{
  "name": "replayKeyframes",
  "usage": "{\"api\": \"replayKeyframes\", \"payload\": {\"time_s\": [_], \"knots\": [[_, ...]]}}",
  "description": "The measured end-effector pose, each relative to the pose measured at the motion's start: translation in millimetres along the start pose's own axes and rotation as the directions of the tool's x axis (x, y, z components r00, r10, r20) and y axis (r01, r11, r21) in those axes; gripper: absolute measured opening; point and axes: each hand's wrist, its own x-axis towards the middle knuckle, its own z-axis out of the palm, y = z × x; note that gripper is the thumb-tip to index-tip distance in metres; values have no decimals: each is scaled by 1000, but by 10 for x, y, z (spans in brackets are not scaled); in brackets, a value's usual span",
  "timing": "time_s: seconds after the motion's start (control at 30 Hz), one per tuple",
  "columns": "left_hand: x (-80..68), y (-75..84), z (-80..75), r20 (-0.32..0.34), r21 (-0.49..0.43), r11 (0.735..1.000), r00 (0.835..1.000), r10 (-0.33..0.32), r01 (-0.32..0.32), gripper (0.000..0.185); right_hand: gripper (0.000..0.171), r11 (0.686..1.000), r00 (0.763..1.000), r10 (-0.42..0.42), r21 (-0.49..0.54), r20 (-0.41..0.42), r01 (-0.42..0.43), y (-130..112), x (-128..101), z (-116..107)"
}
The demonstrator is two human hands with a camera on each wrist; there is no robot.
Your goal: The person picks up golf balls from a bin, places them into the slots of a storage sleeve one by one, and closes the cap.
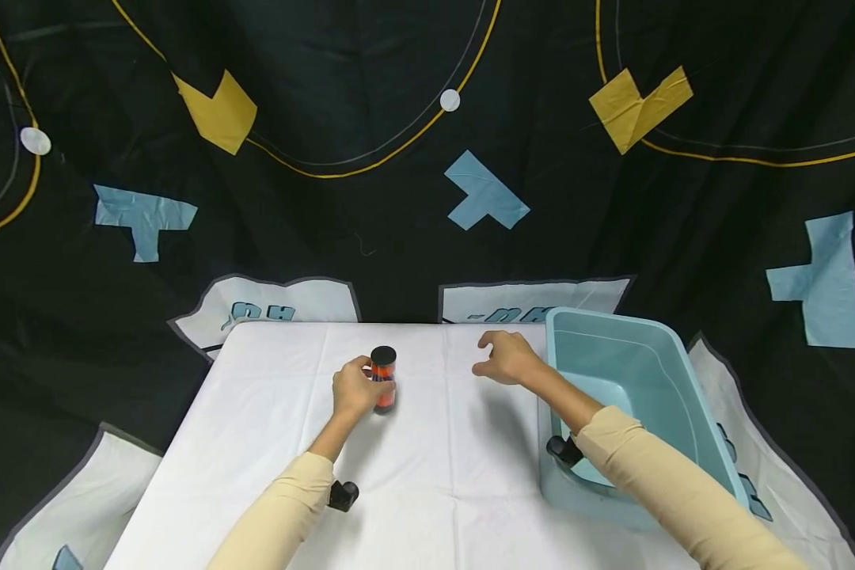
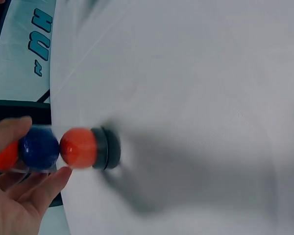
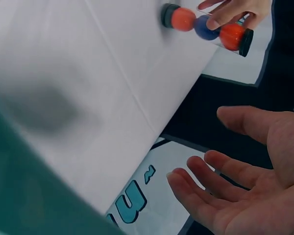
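A clear tube [image 1: 383, 378] with black end caps holds orange and blue balls and stands upright on the white table [image 1: 427, 475]. My left hand [image 1: 356, 389] grips it from the left side, fingers and thumb round its middle. In the left wrist view the tube [image 2: 78, 148] shows an orange ball, a blue ball and the black bottom cap against the cloth. The right wrist view shows the tube [image 3: 206, 27] far off, held by the left hand [image 3: 232, 10]. My right hand [image 1: 504, 358] hovers over the table with relaxed, spread fingers [image 3: 210, 181], holding nothing.
A light blue plastic bin [image 1: 627, 396] sits on the table's right side, under my right forearm. Dark patterned cloth hangs behind and around the table. The table's far edge lies just beyond both hands.
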Motion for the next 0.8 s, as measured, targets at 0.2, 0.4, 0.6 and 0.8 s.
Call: {"api": "replayKeyframes", "payload": {"time_s": [0.2, 0.4, 0.6, 0.8], "knots": [[13, 0, 75, -49, -49, 999, 999, -22, 20, 41, 48, 999, 1000, 20, -27, 1, -20, 40, 2, -41], [-2, -24, 120, -27, -54, 999, 1000, -13, 11, 45, 49, 999, 998, 52, -14, 19, -52, 52, 4, -81], [31, -26, 13, 70, 9, 1000, 997, 15, -15, 50, 48, 998, 998, 59, -37, -1, -59, 57, 7, -128], [137, 52, -312, 144, 116, 993, 990, 10, -27, 58, 46, 998, 994, 38, -54, -106, -44, 158, -35, -229]]}}
